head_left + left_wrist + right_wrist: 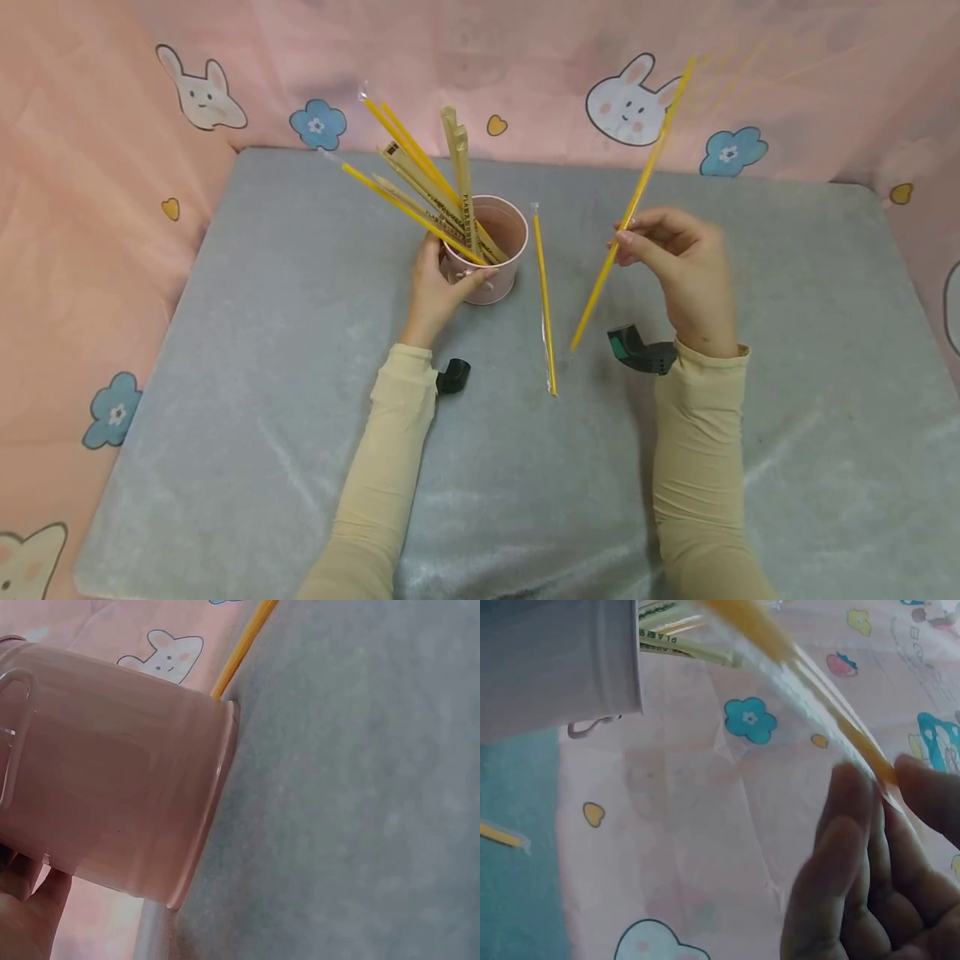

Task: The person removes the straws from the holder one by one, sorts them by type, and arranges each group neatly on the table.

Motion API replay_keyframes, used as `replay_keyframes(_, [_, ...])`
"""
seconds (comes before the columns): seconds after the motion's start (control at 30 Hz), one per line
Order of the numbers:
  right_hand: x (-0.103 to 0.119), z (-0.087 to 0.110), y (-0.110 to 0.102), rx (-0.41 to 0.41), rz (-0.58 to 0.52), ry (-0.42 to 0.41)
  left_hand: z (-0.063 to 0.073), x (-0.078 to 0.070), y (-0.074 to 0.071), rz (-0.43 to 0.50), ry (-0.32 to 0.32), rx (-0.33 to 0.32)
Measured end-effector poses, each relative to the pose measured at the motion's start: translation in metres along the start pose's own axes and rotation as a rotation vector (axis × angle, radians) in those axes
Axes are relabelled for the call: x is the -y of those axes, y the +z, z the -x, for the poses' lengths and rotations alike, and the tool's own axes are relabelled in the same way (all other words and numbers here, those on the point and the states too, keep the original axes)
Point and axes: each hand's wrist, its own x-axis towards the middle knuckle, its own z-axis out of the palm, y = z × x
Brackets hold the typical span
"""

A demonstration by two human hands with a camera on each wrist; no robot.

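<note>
On the table stands a small pink metal bucket, its front partly hidden by my left hand. The fingers and thumb of that hand grip its near-left side. Several paper-wrapped straws and yellow straws in clear sleeves lean out over the rim, mostly to the left. My right hand pinches another yellow straw between thumb and fingers, tilted and raised to the right of the bucket. In the right wrist view, its clear wrapper shows along the held straw.
One wrapped yellow straw lies on the grey table cover between the bucket and my right hand. Pink cloth printed with rabbits and flowers hangs behind the table and along its sides. A dark wrist camera sticks out from the right cuff.
</note>
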Motion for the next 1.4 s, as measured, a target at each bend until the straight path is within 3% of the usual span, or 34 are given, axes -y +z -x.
replay_keyframes(0.2, [-0.004, 0.000, 0.001, 0.145, 0.136, 0.119, 0.000, 0.001, 0.000, -0.018, -0.003, -0.004])
replay_keyframes(0.6, [-0.027, -0.007, 0.002, 0.242, 0.367, 0.282, 0.000, 0.003, 0.000, -0.012, 0.002, 0.004])
replay_keyframes(0.87, [-0.039, -0.011, -0.001, 0.272, 0.407, 0.361, 0.000, 0.003, -0.001, -0.030, -0.009, 0.003])
replay_keyframes(1.4, [-0.082, -0.018, -0.012, 0.338, 0.344, 0.526, 0.000, 0.003, 0.000, -0.029, 0.000, 0.003])
